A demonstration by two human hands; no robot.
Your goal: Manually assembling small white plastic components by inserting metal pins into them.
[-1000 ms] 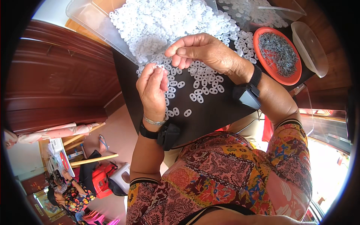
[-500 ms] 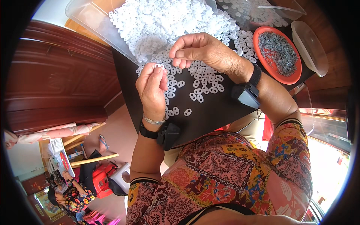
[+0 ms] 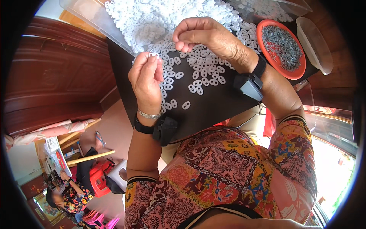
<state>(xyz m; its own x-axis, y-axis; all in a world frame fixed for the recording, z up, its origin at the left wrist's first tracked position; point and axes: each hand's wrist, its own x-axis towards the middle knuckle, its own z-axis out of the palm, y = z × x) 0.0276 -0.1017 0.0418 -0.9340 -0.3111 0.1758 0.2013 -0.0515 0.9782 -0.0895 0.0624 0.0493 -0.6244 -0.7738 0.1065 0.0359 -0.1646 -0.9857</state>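
A dark tabletop (image 3: pixel 219 108) is occupied at its far side by a clear plastic bin (image 3: pixel 85 15), in which a heap of white two-hole oval links (image 3: pixel 141 24) is held. At the right of the tabletop, a red-orange plate (image 3: pixel 292 74) is placed, with an oblong translucent tray (image 3: pixel 314 45) set just beside it. The right hand (image 3: pixel 206 36) is held over the links, fingers curled, thumb and forefinger brought close; whether anything is gripped between them cannot be told. The left hand (image 3: pixel 146 78) is raised palm inward, lower and to the left, thumb and forefinger pressed together. A dark box (image 3: pixel 165 129) is strapped at the left wrist; a second box (image 3: pixel 248 86) is strapped at the right. Loose links (image 3: pixel 196 74) are scattered between the hands. Grey slender pins (image 3: pixel 283 45) are piled on the plate. One white link (image 3: pixel 153 55) is pinched at the left fingertips.
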